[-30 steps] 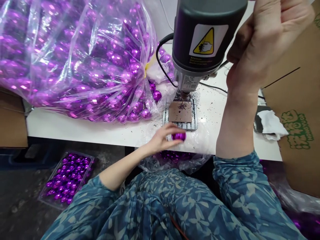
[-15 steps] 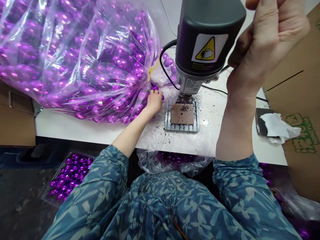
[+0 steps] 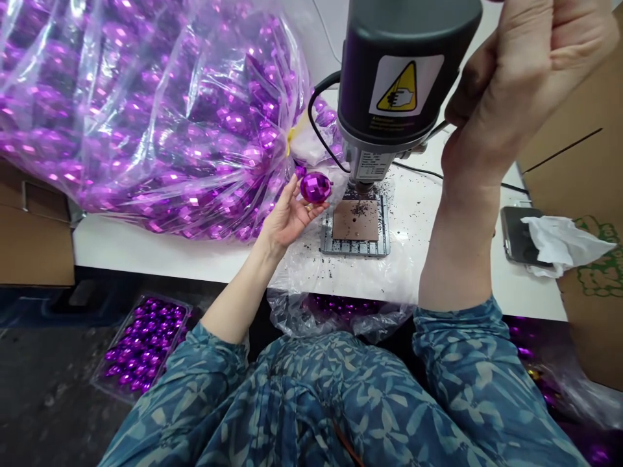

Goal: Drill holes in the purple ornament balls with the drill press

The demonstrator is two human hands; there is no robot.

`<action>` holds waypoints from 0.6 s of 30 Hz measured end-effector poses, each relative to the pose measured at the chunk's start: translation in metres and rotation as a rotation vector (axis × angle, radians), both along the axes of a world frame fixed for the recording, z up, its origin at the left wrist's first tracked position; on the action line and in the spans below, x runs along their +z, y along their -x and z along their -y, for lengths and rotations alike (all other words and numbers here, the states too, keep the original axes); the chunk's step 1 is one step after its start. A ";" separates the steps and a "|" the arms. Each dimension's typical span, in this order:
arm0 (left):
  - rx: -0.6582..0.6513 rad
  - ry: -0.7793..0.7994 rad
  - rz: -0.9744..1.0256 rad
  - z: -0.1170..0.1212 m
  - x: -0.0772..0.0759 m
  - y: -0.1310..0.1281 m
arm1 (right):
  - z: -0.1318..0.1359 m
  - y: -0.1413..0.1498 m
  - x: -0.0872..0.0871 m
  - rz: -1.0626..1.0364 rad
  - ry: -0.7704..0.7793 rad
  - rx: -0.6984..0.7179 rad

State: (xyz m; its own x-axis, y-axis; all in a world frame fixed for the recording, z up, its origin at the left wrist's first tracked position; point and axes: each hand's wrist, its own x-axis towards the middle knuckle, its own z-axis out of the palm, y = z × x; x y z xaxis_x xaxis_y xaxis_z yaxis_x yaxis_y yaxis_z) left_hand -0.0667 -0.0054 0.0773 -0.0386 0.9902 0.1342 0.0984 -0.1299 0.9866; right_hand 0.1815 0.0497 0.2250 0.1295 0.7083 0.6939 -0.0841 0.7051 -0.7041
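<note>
My left hand (image 3: 287,217) cradles a faceted purple bauble (image 3: 315,187) in half-open fingers (image 3: 293,193), just beside the drill head (image 3: 403,71). My right hand (image 3: 520,71) is raised at its housing — fingertips hidden, can't tell the grip.

A yellow triangular hand-warning sign (image 3: 403,87) marks the grey drill head (image 3: 389,123); green print on the carton (image 3: 599,256) is unreadable.

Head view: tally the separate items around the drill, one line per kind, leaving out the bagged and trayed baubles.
Faceted purple bauble in the left hand: 1
Bench drill head: 1
Slotted metal jig with brown plate: 1
Smartphone: 1
Crumpled tissue: 1
Total: 5
</note>
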 end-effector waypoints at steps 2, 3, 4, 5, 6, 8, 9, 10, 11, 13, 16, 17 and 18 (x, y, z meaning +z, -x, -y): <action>-0.054 0.043 0.049 0.008 -0.002 -0.007 | 0.001 0.003 -0.002 -0.017 0.012 -0.009; -0.075 0.070 0.078 0.011 -0.003 -0.011 | -0.001 0.004 -0.003 -0.026 0.014 -0.019; -0.094 0.101 0.104 0.013 -0.005 -0.014 | -0.004 0.004 -0.003 -0.037 0.012 -0.035; -0.110 0.132 0.125 0.015 -0.008 -0.018 | -0.009 0.005 -0.002 -0.065 0.002 -0.065; -0.119 0.161 0.136 0.017 -0.011 -0.021 | -0.013 0.006 -0.001 -0.105 -0.014 -0.102; -0.108 0.195 0.133 0.018 -0.018 -0.028 | -0.021 0.008 0.004 -0.207 -0.050 -0.184; -0.088 0.197 0.122 0.018 -0.023 -0.031 | -0.023 0.009 0.006 -0.241 -0.055 -0.206; -0.063 0.190 0.107 0.018 -0.027 -0.035 | -0.023 0.010 0.009 -0.266 -0.053 -0.215; -0.039 0.180 0.089 0.017 -0.031 -0.038 | -0.023 0.011 0.010 -0.269 -0.047 -0.210; -0.016 0.159 0.050 0.014 -0.038 -0.043 | -0.019 0.012 0.012 -0.247 -0.048 -0.196; -0.048 0.158 0.006 0.008 -0.043 -0.047 | -0.014 0.012 0.012 -0.200 -0.073 -0.209; -0.064 0.162 -0.003 0.005 -0.044 -0.048 | -0.014 0.011 0.012 -0.197 -0.075 -0.217; -0.076 0.164 -0.013 0.003 -0.045 -0.048 | -0.014 0.011 0.012 -0.201 -0.073 -0.221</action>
